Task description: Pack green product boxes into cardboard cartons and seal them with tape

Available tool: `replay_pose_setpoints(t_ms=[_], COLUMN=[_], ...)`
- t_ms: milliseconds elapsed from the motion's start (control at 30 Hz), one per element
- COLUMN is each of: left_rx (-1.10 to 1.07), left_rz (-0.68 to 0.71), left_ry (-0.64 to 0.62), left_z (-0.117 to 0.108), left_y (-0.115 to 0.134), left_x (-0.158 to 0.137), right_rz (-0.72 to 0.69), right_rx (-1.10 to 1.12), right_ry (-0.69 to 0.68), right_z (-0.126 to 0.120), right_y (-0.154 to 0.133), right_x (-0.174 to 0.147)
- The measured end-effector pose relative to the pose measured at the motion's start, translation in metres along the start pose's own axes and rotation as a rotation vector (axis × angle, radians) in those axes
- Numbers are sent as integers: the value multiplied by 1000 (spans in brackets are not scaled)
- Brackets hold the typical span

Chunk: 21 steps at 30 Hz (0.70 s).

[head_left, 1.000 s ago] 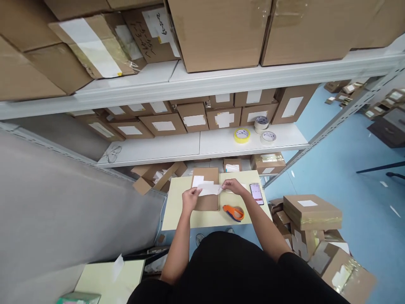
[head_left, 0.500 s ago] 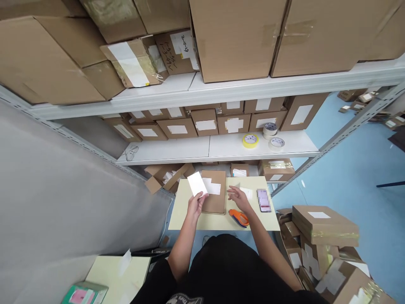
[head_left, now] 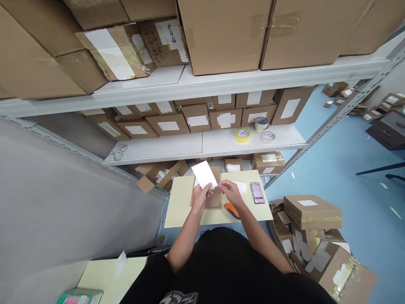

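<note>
My left hand (head_left: 201,197) is closed on a white paper label (head_left: 205,174), thumb on top, holding it tilted above the table. My right hand (head_left: 230,191) has its thumb and fingertips pinched together at the label's lower right corner. Beneath both hands lies a flat brown cardboard box (head_left: 213,203), with its own white label mostly hidden behind the held one. An orange and blue tool (head_left: 232,210), partly covered by my right wrist, rests beside the box. Farther right on the table are a white slip (head_left: 241,186) and a phone (head_left: 257,193).
The small cream table (head_left: 177,211) stands against a metal shelf (head_left: 158,145) stacked with labelled cardboard boxes. Tape rolls (head_left: 243,135) sit on the middle shelf. An open carton (head_left: 163,175) is behind the table's left corner. Piled boxes (head_left: 312,211) rise at the right.
My right hand has moved left from over the table to the held label's corner, and its fingers have closed. The label has come slightly nearer the middle. The view has shifted a little.
</note>
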<state>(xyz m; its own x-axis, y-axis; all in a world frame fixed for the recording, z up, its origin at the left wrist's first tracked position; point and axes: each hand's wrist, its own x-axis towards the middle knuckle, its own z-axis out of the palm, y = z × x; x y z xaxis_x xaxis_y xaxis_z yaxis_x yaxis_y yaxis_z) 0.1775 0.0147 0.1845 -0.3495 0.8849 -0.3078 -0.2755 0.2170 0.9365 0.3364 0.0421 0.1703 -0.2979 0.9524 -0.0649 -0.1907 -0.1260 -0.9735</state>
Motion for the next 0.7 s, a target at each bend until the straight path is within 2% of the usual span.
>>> replay_pose_setpoints(t_ms=[367, 433, 533, 567, 600, 700], left_rx=[58, 149, 315, 354, 379, 378], left_rz=[-30, 35, 258, 304, 315, 251], left_ry=[-37, 27, 164, 138, 61, -196], left_z=[-6, -7, -8, -9, -9, -9], left_y=[-2, -1, 2, 3, 4, 3], left_x=[-3, -4, -6, -7, -7, -6], right_rz=[0, -8, -26, -31, -37, -61], right_rx=[26, 28, 26, 27, 32, 44], right_ry=[-27, -28, -8, -6, -9, -25], right_z=[9, 11, 13, 13, 14, 16], right_y=[4, 4, 4, 5, 6, 8], right_x=[-2, -4, -4, -4, -4, -3])
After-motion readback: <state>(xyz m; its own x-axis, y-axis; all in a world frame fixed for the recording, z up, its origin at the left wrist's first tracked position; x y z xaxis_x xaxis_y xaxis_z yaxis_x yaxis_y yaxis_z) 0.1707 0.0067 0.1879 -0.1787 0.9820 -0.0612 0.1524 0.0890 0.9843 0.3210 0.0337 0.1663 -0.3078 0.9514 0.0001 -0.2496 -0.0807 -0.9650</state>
